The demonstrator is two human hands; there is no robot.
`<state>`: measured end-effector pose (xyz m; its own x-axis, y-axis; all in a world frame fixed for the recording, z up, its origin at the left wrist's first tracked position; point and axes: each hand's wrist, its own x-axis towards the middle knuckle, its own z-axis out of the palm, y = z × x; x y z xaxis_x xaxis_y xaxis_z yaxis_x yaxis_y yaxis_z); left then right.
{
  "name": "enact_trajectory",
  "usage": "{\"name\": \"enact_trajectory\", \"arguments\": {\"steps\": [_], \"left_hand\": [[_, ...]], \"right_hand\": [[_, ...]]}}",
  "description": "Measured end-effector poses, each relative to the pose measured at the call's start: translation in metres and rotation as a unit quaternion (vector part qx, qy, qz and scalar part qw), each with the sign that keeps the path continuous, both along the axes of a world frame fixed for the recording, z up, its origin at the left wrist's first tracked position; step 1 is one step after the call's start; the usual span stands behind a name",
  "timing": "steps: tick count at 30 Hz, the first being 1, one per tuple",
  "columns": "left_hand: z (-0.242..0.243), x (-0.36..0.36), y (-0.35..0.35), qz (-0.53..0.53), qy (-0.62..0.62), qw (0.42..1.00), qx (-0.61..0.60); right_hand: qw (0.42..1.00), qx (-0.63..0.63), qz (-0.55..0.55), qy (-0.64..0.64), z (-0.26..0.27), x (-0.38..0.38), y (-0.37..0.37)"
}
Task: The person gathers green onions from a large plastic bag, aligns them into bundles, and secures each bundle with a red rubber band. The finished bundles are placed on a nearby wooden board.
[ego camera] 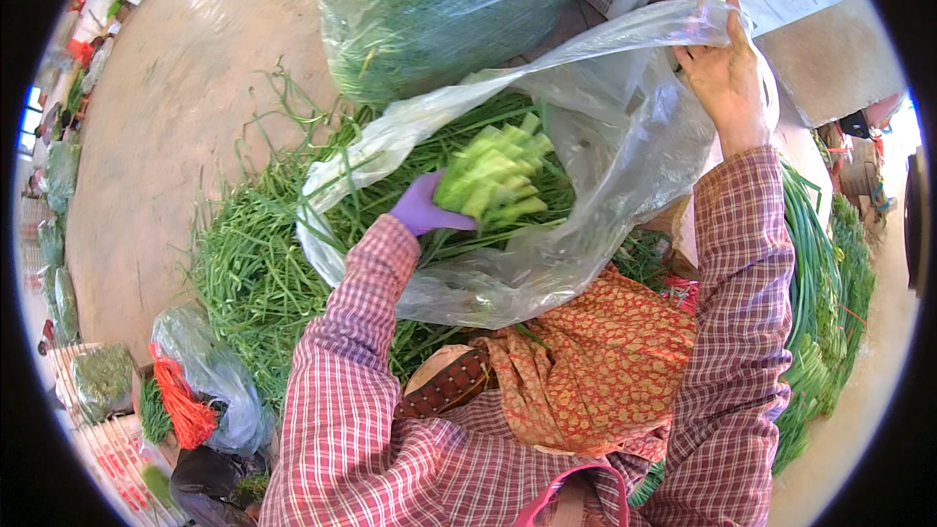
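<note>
My left hand [424, 208], in a purple glove, grips a bunch of pale-green vegetable stalks [498, 172]. The bunch is blurred, so its exact kind cannot be told. It is over the mouth of a large clear plastic bag [622, 154], where long green leafy stems [410, 154] lie. Up at the right, my bare right hand [728, 80] pinches the bag's rim and holds that side raised. The rim spreads wide around my left hand.
Loose green stems [256, 271] are heaped on the floor at left. A full plastic sack of greens [439, 22] stands beyond the bag. Orange-red ties [183, 399] hang by a plastic bag [219, 373] at lower left. Bundled long greens [812, 271] lie at right; a patterned cloth [607, 366] covers my lap.
</note>
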<state>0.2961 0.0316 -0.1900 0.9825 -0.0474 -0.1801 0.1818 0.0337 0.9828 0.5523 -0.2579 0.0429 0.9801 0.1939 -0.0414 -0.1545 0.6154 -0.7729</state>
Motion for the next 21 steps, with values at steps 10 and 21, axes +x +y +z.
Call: {"name": "enact_trajectory", "arguments": {"steps": [10,21], "left_hand": [[-0.085,-0.090,0.149,0.245,-0.152,0.930,-0.229],[0.235,-0.094,0.093,0.152,-0.377,0.879,-0.249]], "right_hand": [[0.576,-0.673,0.393,-0.248,-0.009,-0.089,0.006],[0.719,-0.355,0.104,-0.588,0.019,-0.267,0.177]]}}
